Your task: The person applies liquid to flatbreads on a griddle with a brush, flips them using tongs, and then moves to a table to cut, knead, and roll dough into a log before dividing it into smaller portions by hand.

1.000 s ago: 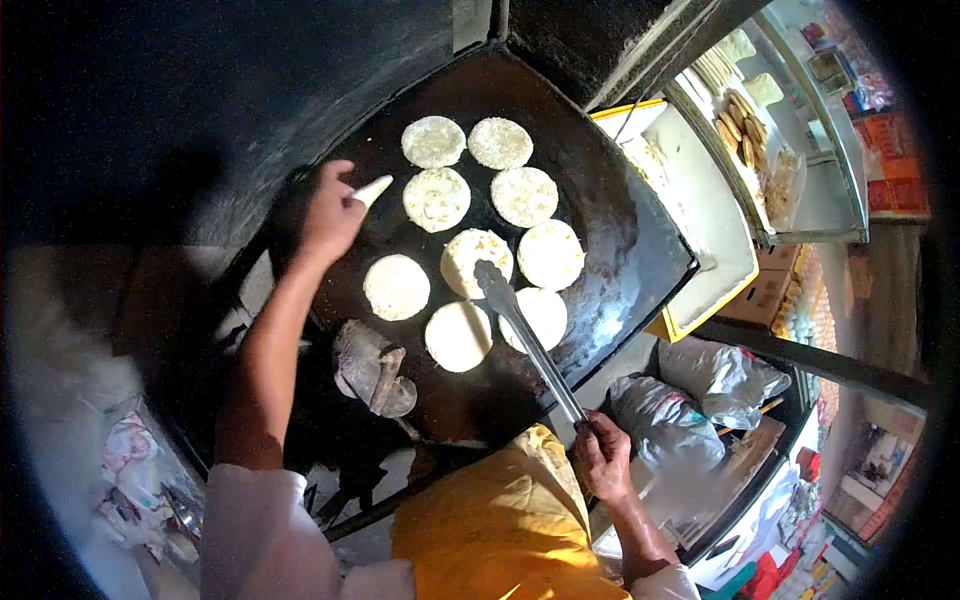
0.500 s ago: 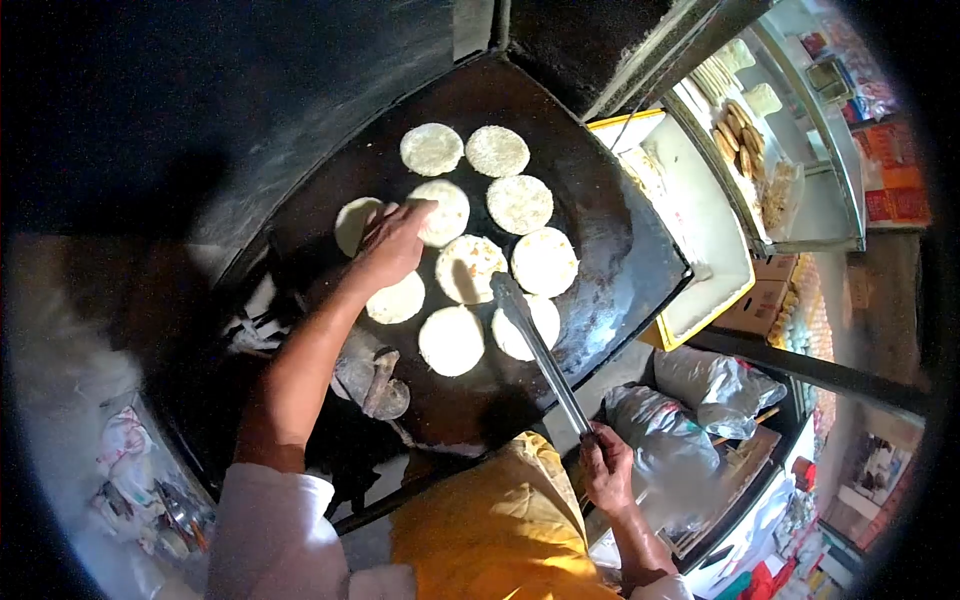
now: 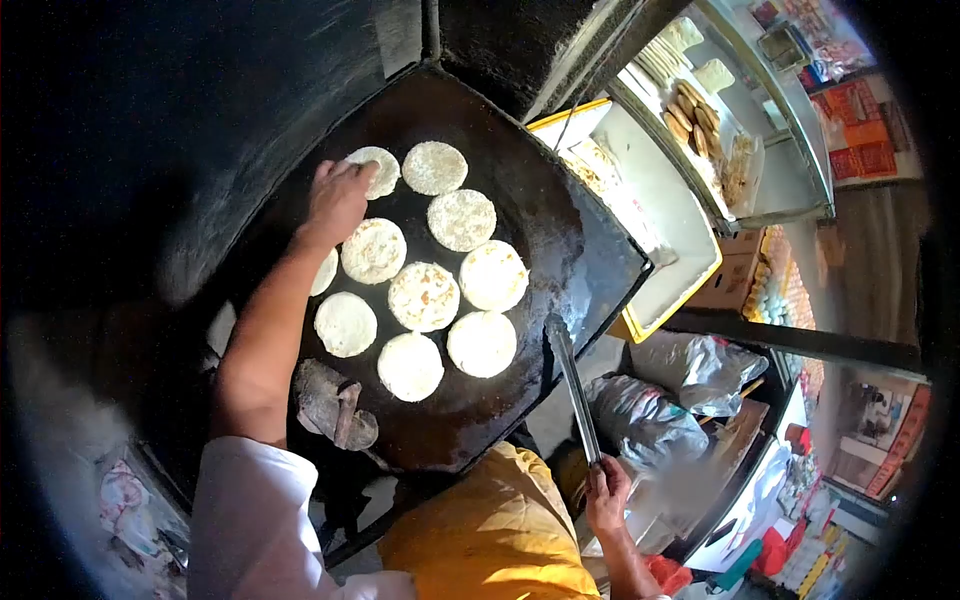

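My left hand (image 3: 338, 200) reaches to the upper left of the dark griddle (image 3: 400, 445), its fingers closed at the left edge of a pale round flatbread (image 3: 380, 170). The fingertips are partly hidden. Just below lies a browned, speckled flatbread (image 3: 374, 251). Several more round flatbreads lie about it, among them a brown-spotted flatbread (image 3: 424, 297) in the middle. Partly covered by my left forearm is another flatbread (image 3: 325, 272). My right hand (image 3: 607, 490) grips the end of long metal tongs (image 3: 578, 398), whose dark tips rest over the griddle's right side, apart from the bread.
A yellow-rimmed white bin (image 3: 690, 265) stands right of the griddle, beside a glass case (image 3: 770, 130) holding breads. Silvery plastic bags (image 3: 650, 425) lie at lower right. A blackened metal fitting (image 3: 335, 405) sits at the griddle's near left edge. Dark walls rise behind.
My left hand has moved up from the middle-left flatbread to the upper-left one. The middle-left flatbread now shows a browned face. The tongs have swung right, off the lower-right flatbread; the view has shifted.
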The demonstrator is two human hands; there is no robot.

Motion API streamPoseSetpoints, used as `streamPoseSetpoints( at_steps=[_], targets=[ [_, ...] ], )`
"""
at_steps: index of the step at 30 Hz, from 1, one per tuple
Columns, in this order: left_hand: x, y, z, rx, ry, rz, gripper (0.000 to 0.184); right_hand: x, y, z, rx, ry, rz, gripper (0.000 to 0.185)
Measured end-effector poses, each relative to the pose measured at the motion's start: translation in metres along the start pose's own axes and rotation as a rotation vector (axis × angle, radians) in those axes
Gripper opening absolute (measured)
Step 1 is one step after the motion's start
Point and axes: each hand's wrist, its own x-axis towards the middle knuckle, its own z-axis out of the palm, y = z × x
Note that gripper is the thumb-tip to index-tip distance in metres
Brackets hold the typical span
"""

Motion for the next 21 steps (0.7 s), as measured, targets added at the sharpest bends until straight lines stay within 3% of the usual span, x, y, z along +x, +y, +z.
streamPoseSetpoints(
  at_steps=[2,3,5,6,8,11,17,19,20,21],
  targets=[
    [0.007,0.005,-0.026,-0.186,-0.058,-0.208,0.05,-0.002,-0.001,0.005,0.039,0.016,0.024,0.019],
    [0.009,0.001,-0.032,-0.342,-0.108,-0.273,0.059,-0.001,0.001,0.008,0.046,0.016,0.027,0.019],
    [-0.001,-0.009,-0.037,-0.354,-0.018,-0.072,0.061,0.002,0.004,0.012,0.019,-0.016,0.038,0.019],
    [-0.006,-0.012,-0.037,-0.348,-0.022,-0.078,0.061,0.003,0.005,0.013,0.019,-0.025,0.042,0.019],
    [-0.011,-0.013,-0.034,-0.064,-0.092,0.089,0.058,0.004,0.001,0.013,0.027,-0.04,0.036,0.019],
    [-0.012,-0.012,-0.023,0.078,-0.138,0.211,0.055,0.002,-0.014,0.013,0.048,-0.032,0.035,0.019],
    [0.011,-0.016,-0.017,0.005,-0.016,0.258,0.057,0.005,0.001,0.006,-0.008,0.01,0.0,0.02],
    [0.018,-0.009,-0.049,-0.624,-0.137,-0.28,0.061,0.006,0.003,0.006,-0.016,-0.006,-0.007,0.02],
    [0.019,-0.026,-0.046,-0.667,-0.049,-0.218,0.064,0.007,0.003,0.006,-0.031,-0.028,-0.023,0.02],
    [0.019,-0.04,-0.052,-0.679,-0.103,-0.279,0.06,0.008,0.005,0.006,-0.027,-0.039,-0.02,0.02]
  ],
)
